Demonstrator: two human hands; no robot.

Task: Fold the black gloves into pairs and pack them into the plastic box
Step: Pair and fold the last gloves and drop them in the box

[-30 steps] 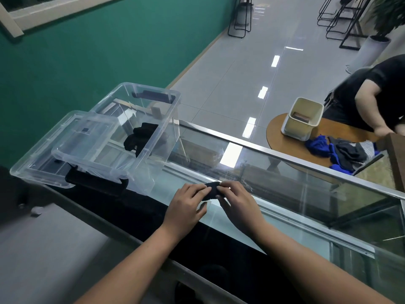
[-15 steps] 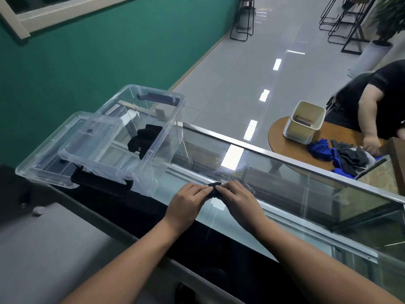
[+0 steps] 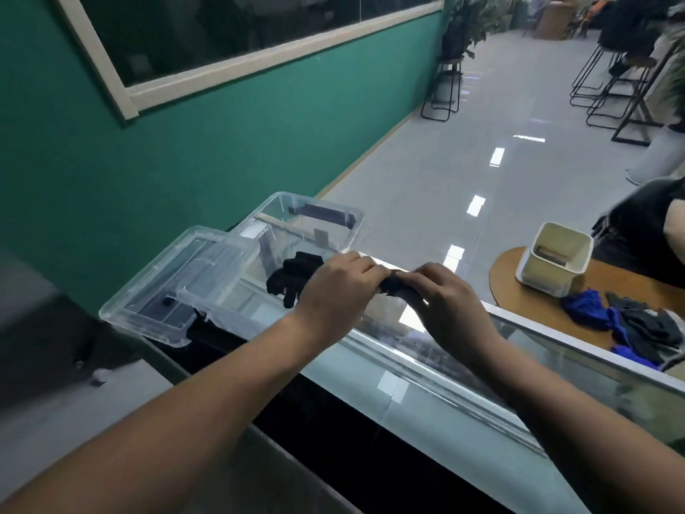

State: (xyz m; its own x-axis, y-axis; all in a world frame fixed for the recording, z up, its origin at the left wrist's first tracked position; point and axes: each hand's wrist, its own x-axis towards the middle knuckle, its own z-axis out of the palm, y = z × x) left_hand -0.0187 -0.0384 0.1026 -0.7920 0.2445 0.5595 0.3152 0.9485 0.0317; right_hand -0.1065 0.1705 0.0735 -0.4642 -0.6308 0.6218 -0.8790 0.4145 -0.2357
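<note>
My left hand (image 3: 335, 291) and my right hand (image 3: 450, 300) together grip a small folded black glove bundle (image 3: 398, 287), held above the glass counter (image 3: 426, 395) next to the clear plastic box (image 3: 326, 220). Most of the bundle is hidden by my fingers. Inside the box lies another black glove (image 3: 293, 278), its fingers spread. The box's clear lid (image 3: 178, 287) lies to the box's left, overlapping its near corner.
A round wooden table (image 3: 608, 287) at right carries a cream bin (image 3: 554, 259) and a heap of blue and dark gloves (image 3: 630, 324). Another person sits behind it. The green wall runs along the left; stools stand on the far floor.
Both hands have lifted the glove bundle off the counter and carried it up and left, close to the box's right wall. The camera has tilted upward.
</note>
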